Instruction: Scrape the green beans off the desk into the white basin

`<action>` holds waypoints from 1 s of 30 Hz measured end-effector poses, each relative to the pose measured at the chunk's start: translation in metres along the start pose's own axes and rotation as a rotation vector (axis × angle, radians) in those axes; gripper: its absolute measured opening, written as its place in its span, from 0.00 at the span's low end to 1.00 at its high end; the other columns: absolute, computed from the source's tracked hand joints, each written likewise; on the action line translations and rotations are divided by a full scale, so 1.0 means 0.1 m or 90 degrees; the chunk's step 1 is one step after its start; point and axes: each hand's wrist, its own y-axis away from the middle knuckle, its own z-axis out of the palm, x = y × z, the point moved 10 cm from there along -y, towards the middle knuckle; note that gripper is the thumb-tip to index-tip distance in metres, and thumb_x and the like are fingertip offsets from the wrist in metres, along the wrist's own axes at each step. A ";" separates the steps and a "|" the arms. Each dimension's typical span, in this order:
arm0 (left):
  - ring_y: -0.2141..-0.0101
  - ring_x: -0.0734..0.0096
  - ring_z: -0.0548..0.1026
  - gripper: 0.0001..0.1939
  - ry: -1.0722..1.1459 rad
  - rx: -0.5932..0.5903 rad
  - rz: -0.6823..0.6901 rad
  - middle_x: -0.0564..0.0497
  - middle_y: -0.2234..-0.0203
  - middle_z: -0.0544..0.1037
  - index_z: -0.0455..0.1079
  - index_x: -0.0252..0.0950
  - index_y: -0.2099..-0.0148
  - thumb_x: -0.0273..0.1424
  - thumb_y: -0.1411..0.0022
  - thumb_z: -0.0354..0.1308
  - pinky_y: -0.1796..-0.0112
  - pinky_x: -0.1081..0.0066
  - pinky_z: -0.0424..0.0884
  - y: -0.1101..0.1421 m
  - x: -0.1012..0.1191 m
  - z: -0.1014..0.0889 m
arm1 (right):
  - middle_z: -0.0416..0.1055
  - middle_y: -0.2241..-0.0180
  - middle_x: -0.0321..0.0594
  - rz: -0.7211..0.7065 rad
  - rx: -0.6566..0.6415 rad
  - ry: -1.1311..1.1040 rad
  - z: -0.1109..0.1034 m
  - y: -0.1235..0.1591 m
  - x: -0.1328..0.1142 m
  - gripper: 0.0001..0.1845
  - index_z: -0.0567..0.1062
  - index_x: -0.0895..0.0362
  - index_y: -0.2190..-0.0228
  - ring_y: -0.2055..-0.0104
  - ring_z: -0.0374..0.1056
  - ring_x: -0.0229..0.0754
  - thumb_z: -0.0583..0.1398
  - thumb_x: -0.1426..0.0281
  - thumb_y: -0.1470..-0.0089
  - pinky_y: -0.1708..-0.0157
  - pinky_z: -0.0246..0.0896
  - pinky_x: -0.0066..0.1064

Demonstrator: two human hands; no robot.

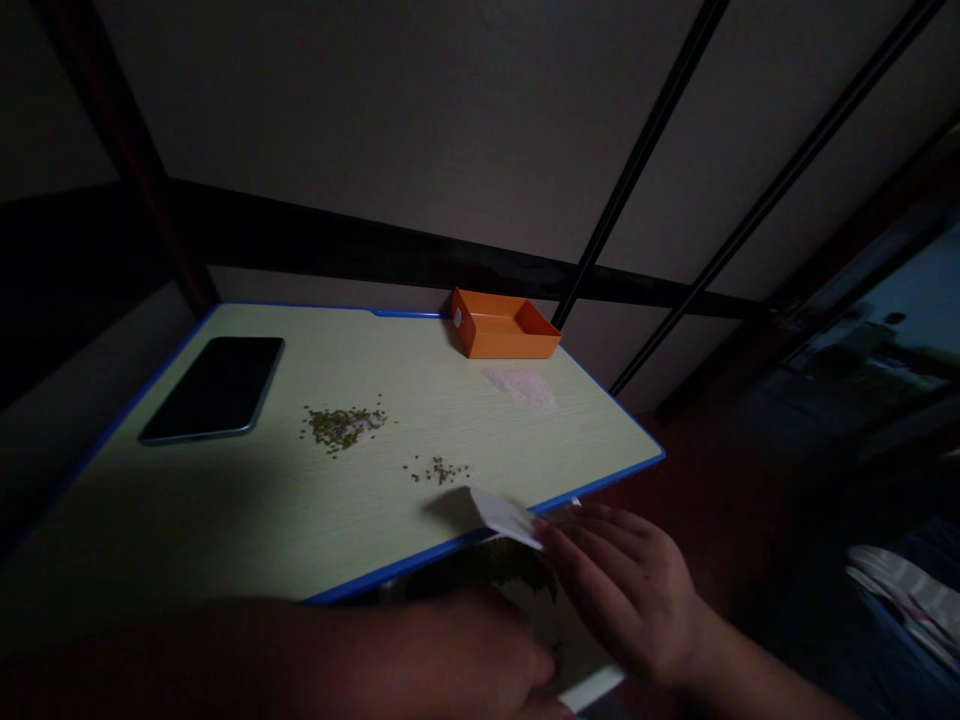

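Right hand [637, 590] pinches a white paper slip [506, 517] over the near edge of the worktop [360, 530], long axis slanting up-left toward scattered grains [439, 470]; left hand [480, 645] lower, grip unclear; pale powder [529, 390] before the orange tray [512, 340].

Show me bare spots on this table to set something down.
The table is bare between phone and orange box, behind the larger green pile; the dim area in front of the phone looks bare too, as does the right corner beside the pale pile. Crowded: near edge, by the small green pile, paper and right hand.
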 end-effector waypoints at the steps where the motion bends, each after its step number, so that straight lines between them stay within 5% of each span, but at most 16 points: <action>1: 0.62 0.50 0.77 0.25 0.010 0.024 0.007 0.37 0.64 0.79 0.75 0.32 0.53 0.44 0.33 0.43 0.61 0.57 0.72 0.00 0.00 -0.02 | 0.79 0.67 0.51 -0.010 -0.010 -0.005 0.00 -0.01 -0.03 0.17 0.74 0.69 0.61 0.66 0.75 0.45 0.47 0.77 0.39 0.67 0.74 0.38; 30: 0.68 0.49 0.78 0.26 -0.018 -0.001 -0.001 0.36 0.67 0.79 0.75 0.32 0.55 0.45 0.32 0.42 0.70 0.58 0.73 0.01 0.01 -0.03 | 0.78 0.66 0.50 0.019 -0.054 0.030 0.30 -0.02 0.15 0.15 0.76 0.67 0.60 0.68 0.73 0.44 0.50 0.77 0.39 0.69 0.71 0.38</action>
